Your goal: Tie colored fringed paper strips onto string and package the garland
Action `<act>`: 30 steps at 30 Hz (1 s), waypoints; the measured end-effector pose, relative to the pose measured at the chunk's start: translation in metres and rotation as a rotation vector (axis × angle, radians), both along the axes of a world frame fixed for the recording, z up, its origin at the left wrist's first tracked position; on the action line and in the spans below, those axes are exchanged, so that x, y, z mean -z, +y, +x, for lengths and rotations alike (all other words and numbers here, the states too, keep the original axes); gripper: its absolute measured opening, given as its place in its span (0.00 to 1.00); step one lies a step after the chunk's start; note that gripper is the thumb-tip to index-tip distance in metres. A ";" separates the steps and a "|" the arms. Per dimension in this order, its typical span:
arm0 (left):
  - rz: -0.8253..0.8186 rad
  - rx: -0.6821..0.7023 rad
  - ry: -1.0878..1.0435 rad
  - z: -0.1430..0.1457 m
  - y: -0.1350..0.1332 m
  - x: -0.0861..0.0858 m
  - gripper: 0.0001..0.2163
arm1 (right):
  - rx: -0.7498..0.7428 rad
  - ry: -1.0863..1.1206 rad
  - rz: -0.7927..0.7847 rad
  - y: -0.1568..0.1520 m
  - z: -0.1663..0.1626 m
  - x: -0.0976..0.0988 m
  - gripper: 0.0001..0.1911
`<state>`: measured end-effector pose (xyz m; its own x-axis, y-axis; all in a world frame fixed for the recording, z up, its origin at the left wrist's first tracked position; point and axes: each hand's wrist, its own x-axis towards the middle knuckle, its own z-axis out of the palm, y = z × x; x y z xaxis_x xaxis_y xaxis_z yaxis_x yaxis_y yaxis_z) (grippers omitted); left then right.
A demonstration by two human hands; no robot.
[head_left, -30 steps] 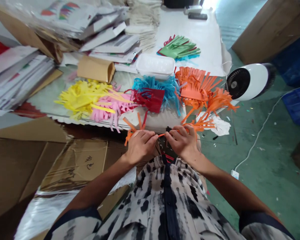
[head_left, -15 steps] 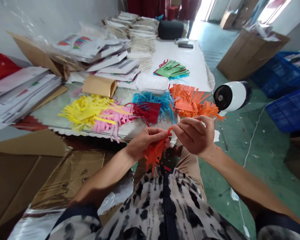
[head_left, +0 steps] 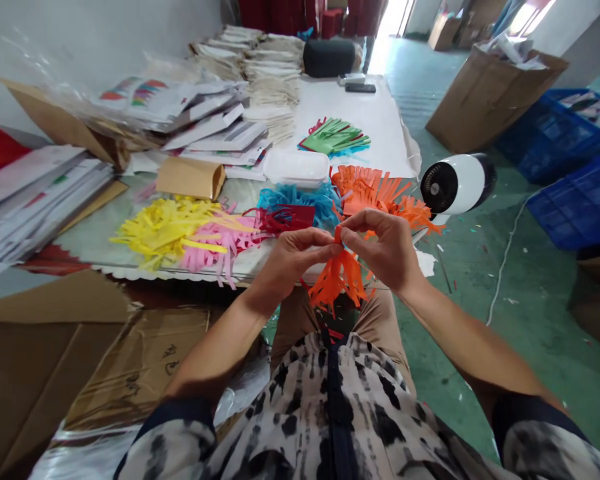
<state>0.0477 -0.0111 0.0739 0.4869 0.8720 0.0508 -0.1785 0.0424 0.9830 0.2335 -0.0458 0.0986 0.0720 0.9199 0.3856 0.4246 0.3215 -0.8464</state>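
Note:
My left hand and my right hand meet in front of my chest, both pinching the top of an orange fringed paper piece whose cut strips hang down between them. Just beyond my hands, on the table edge, lie heaps of fringed paper: yellow, pink, dark red, blue and orange. A green fringed pile lies farther back on the white table cover.
A white plastic box and a brown envelope sit behind the heaps, with stacks of printed paper at left. A white fan stands at the table's right edge. Cardboard lies at lower left; blue crates and a box at right.
My hands rose from my lap to chest height with the orange fringe, which now hangs gathered between both pinches. The view tilted up, showing more of the room.

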 end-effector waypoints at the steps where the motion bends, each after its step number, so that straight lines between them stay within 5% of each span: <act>1: 0.025 0.011 -0.019 0.000 0.002 0.000 0.07 | -0.005 0.027 0.002 0.001 -0.001 0.001 0.04; 8: -0.039 -0.095 -0.057 -0.001 0.009 0.015 0.08 | -0.044 -0.017 0.026 0.000 -0.002 0.020 0.09; 15: -0.067 -0.251 -0.207 -0.010 0.020 0.020 0.11 | -0.342 -0.319 -0.124 -0.005 0.010 0.048 0.13; 25: -0.056 -0.178 -0.076 -0.008 0.008 0.033 0.14 | -0.172 -0.061 -0.021 0.030 -0.010 0.030 0.05; 30: -0.160 -0.278 -0.098 -0.014 0.013 0.047 0.15 | -0.119 -0.098 0.050 0.039 -0.025 0.034 0.09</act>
